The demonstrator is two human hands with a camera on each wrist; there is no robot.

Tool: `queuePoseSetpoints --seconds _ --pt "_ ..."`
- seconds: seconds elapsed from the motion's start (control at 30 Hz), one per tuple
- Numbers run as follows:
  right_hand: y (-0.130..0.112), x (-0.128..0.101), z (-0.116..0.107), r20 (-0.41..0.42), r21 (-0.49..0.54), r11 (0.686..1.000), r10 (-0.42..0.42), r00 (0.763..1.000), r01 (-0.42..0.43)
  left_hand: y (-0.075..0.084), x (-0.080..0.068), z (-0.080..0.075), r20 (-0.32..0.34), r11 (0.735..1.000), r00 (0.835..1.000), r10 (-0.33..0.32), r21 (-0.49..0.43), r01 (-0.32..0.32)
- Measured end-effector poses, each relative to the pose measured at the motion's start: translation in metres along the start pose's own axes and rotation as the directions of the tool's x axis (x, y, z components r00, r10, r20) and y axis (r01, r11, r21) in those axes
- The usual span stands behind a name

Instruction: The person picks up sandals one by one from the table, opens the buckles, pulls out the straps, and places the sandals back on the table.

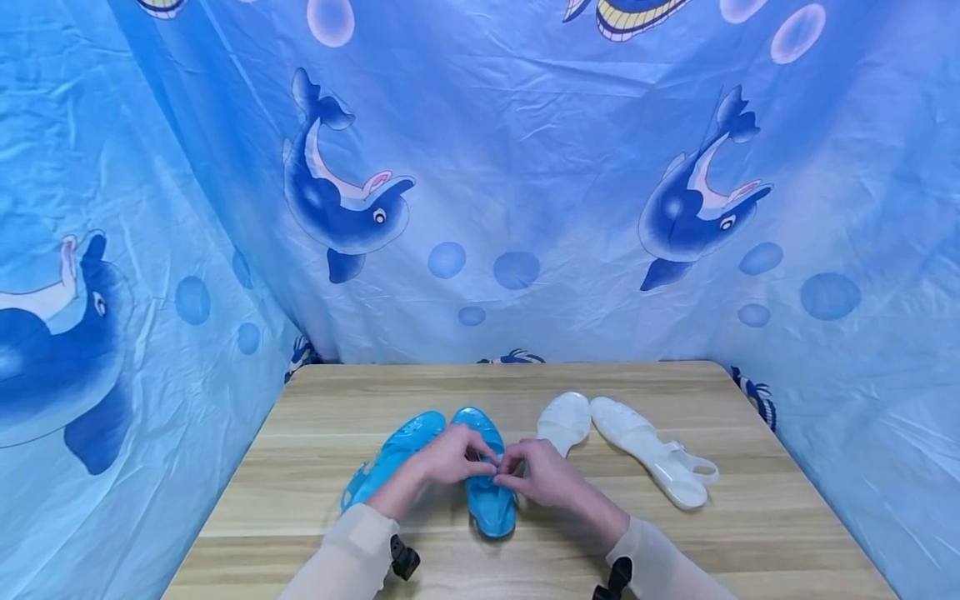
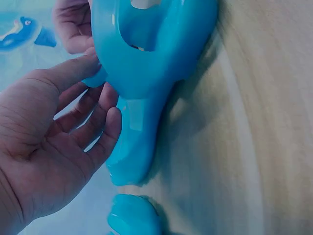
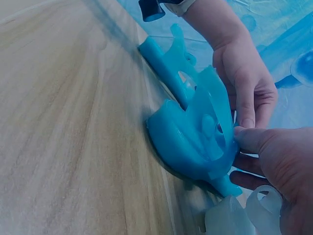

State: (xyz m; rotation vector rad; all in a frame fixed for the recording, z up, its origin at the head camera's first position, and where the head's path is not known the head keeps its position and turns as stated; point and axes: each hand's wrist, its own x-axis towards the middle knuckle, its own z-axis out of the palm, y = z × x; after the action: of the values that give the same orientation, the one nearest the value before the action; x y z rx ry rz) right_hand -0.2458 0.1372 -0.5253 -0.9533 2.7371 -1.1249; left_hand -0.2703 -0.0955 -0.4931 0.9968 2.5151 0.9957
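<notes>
Hands meeting over the right-hand blue sandal (image 1: 489,483), lying near the front middle of the wooden table (image 1: 750,517), toe pointing away. Left hand (image 1: 450,457) touching the strap at mid-shoe with thumb and fingertips, fingers only loosely bent in the left wrist view, palm open. Right hand (image 1: 543,475) pinching the same strap from the other side, thumb pressed on its edge in the right wrist view. Second blue sandal (image 1: 393,458) just beside, angled left; white pair (image 1: 645,446) further right, apart from the hands. Probably light, glossy jelly plastic: bendy at the straps, firmer along the sole, likely a bit slippery. Best held by the strap or by the narrow waist of the sole rather than the smooth toe.
</notes>
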Motion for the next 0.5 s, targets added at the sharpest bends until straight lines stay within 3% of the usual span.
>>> queuePoseSetpoints --seconds 0.2,0.5 --pt "0.0027 -0.0008 0.0011 -0.015 -0.016 0.999 -0.030 0.999 0.030 -0.0072 -0.0035 0.0023 -0.019 1.000 1.000 0.018 -0.023 -0.019" --pt "0.0031 -0.0023 -0.0025 0.014 0.006 0.997 -0.071 0.997 0.071 -0.0041 -0.0012 0.0074 -0.030 0.996 0.999 -0.045 -0.078 0.043"
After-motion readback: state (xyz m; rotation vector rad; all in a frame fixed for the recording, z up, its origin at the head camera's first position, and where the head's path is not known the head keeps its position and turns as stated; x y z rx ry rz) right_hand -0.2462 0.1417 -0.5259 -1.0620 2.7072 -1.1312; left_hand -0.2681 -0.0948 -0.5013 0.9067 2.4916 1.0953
